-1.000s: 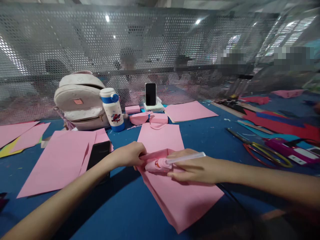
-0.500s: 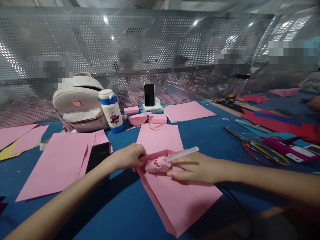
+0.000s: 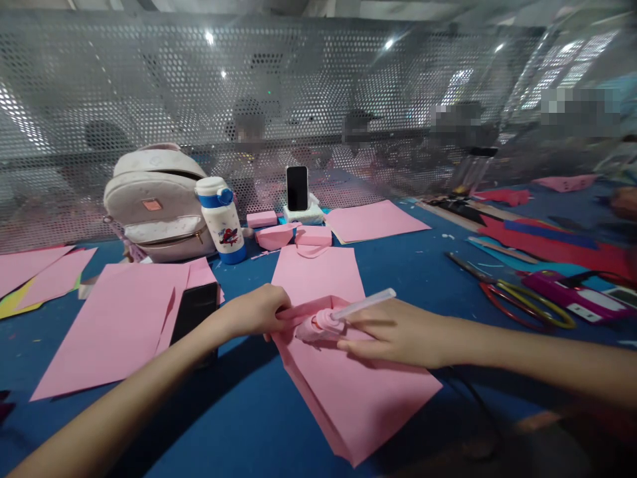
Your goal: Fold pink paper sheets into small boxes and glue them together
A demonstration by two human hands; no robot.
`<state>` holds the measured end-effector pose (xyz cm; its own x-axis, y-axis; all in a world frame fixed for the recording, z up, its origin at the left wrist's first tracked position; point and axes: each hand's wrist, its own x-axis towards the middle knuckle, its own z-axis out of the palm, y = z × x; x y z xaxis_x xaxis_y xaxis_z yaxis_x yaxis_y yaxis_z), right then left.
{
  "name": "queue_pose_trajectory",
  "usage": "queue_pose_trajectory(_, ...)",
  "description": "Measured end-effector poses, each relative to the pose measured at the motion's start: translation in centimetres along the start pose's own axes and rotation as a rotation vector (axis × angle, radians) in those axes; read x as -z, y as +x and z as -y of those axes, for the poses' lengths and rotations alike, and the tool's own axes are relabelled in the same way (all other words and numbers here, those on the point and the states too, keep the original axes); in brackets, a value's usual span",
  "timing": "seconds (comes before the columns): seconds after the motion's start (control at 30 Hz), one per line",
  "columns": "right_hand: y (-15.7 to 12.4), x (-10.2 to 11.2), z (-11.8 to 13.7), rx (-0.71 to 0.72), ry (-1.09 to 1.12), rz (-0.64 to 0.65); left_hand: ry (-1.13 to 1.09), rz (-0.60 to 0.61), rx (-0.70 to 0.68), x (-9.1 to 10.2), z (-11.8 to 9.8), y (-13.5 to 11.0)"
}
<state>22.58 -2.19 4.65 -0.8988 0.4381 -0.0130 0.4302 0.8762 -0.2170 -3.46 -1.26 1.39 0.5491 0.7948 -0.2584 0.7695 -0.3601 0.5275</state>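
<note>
My left hand (image 3: 256,309) pinches a raised fold of a pink paper sheet (image 3: 358,392) lying on the blue table (image 3: 249,425). My right hand (image 3: 398,330) grips a pink hot glue gun (image 3: 323,324) with a clear glue stick (image 3: 365,303) poking out of its back. The gun's nose points left at the fold held by my left hand. A second pink sheet (image 3: 321,272) lies just behind both hands.
A black phone (image 3: 195,311) lies on pink sheets (image 3: 119,318) at left. Behind stand a backpack (image 3: 154,202), a bottle (image 3: 221,219), small pink paper boxes (image 3: 293,234) and an upright phone (image 3: 297,188). Scissors (image 3: 517,299) and coloured paper (image 3: 552,242) lie right. Perforated metal screen (image 3: 318,99) at back.
The glue gun tilted up slightly and shifted a little right along the fold, its stick now angled higher. My left hand kept its pinch on the fold.
</note>
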Motion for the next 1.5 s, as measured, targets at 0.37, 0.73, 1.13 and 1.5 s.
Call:
queue_pose_trajectory(0.37,-0.5,0.9,0.1,-0.145,0.059,0.028,0.009,-0.033,0.006,-0.2,-0.1,-0.1)
queue_pose_trajectory(0.73,-0.8,1.6,-0.2,-0.238,0.120,0.068,0.034,-0.024,0.033,0.0,-0.2,-0.3)
queue_pose_trajectory(1.13,-1.4,1.9,-1.3,-0.282,0.113,0.117,0.010,-0.009,0.007,0.0,-0.5,-0.3)
queue_pose_trajectory(1.5,-1.5,2.8,-1.1,-0.329,0.138,0.138,-0.017,0.010,0.003,-0.1,-0.1,-0.1)
